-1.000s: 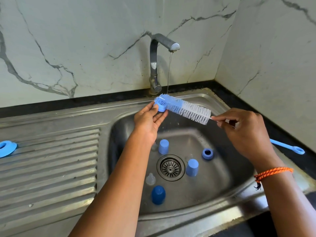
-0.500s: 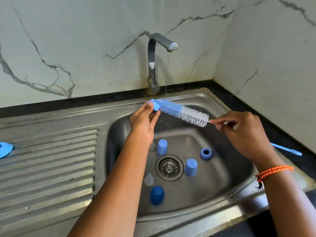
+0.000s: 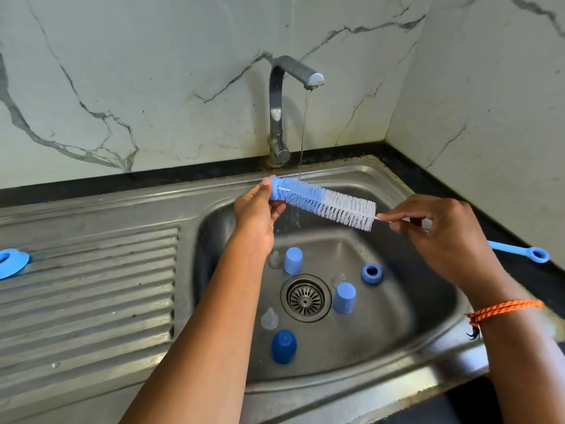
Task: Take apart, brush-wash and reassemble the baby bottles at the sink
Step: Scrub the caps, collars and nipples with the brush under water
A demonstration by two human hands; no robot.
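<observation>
I hold a long bottle brush with blue and white bristles across the sink under the running tap's thin stream. My right hand grips its wire stem; the blue handle end sticks out to the right. My left hand pinches the brush's blue tip. In the basin lie two light blue caps, a dark blue cap, a blue screw ring and clear teats.
The tap stands behind the basin against a marble wall. A ribbed steel drainboard lies to the left with a blue ring-shaped piece at its far edge. The drain strainer sits mid-basin. A black counter strip runs right.
The brush has shifted slightly left under the water stream, and my left hand has slid from below the blue tip to pinching its end. Water now falls onto the blue bristles.
</observation>
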